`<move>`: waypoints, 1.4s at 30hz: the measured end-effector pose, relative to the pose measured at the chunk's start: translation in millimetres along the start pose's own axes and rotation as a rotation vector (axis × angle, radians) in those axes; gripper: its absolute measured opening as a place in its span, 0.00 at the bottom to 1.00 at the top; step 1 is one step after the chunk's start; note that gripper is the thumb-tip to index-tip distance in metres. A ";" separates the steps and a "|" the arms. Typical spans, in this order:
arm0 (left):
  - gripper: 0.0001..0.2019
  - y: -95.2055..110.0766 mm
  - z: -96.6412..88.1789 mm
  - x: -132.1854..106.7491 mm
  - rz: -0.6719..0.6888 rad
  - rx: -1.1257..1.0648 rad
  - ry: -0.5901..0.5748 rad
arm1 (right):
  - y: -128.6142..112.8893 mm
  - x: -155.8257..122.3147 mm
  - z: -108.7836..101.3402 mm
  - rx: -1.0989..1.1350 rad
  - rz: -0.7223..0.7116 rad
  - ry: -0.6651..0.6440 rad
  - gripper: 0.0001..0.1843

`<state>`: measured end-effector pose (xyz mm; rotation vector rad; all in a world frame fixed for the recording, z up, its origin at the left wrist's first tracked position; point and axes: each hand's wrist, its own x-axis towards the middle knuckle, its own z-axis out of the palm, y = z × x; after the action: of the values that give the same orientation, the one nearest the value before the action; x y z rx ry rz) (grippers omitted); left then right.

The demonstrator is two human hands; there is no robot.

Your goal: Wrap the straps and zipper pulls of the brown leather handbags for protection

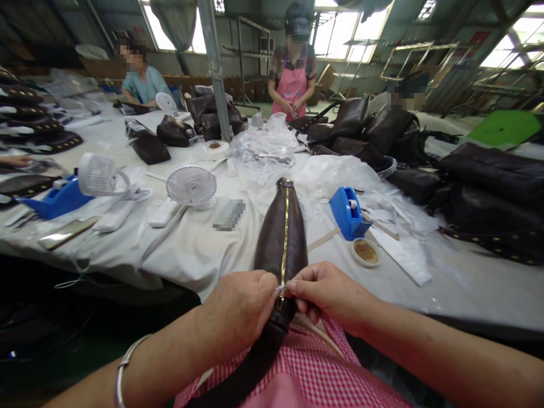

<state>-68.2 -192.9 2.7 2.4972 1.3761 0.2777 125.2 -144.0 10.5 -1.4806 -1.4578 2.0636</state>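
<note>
Right now both hands meet over the near end of a dark brown bag (270, 243), which lies lengthwise at the middle of the table's front edge, its far end on the cloth of the table (187, 255) and its near end reaching over that edge toward the lap. The left forearm rises from the lower left, a bracelet (120, 374) near the wrist, and the left hand (249, 297) is turned back-up, its fingers curled in and the thumb side pinching a small pale piece (281, 289) on the gold zip (286, 212). From the right comes the other forearm, lower at the elbow than at the wrist; the right hand (321, 289) presses thumb and forefinger together on the same piece, the other fingers bent beneath. The exact grip inside the left fist is hidden. A black strap (255, 360) runs from the bag's near end below the left wrist. Right of the bag, back from the front edge, stands a blue tape dispenser (345, 207), a round tub (365, 253) just beside it. Left of the bag sits a white fan (191, 184).
</note>
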 end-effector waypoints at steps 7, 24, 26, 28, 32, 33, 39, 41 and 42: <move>0.13 4.4 -10.5 8.3 -0.157 -0.183 -0.020 | 1.2 -16.0 4.2 0.060 -0.049 0.016 0.20; 0.15 11.5 -33.4 23.5 -0.399 -0.524 -0.052 | -3.3 -23.1 20.2 0.275 -0.149 0.068 0.25; 0.13 8.6 -33.9 25.6 -0.461 -0.651 -0.078 | -8.3 -22.9 23.6 0.252 -0.138 0.062 0.23; 0.10 5.6 -32.3 26.9 -0.527 -0.785 -0.127 | -13.3 -21.8 26.4 0.210 -0.130 0.071 0.21; 0.06 1.2 -31.6 27.9 -0.585 -0.941 -0.191 | -17.4 -16.2 28.7 0.124 -0.112 0.059 0.17; 0.06 0.8 -33.6 28.1 -0.579 -0.917 -0.197 | -16.9 -14.1 28.4 0.110 -0.112 0.046 0.17; 0.10 4.5 -59.0 33.8 -0.481 -0.565 -0.205 | -14.3 -1.5 29.7 0.046 -0.163 -0.030 0.14; 0.11 6.6 -67.5 37.7 -0.392 -0.439 -0.195 | -15.6 1.8 33.0 -0.001 -0.179 -0.003 0.12; 0.12 7.6 -71.2 39.6 -0.356 -0.385 -0.202 | -16.2 3.2 34.7 -0.029 -0.195 0.019 0.10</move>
<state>-62.3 -152.8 73.8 1.8795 1.4861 0.1866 89.9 -154.3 21.7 -1.3066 -1.5634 1.9154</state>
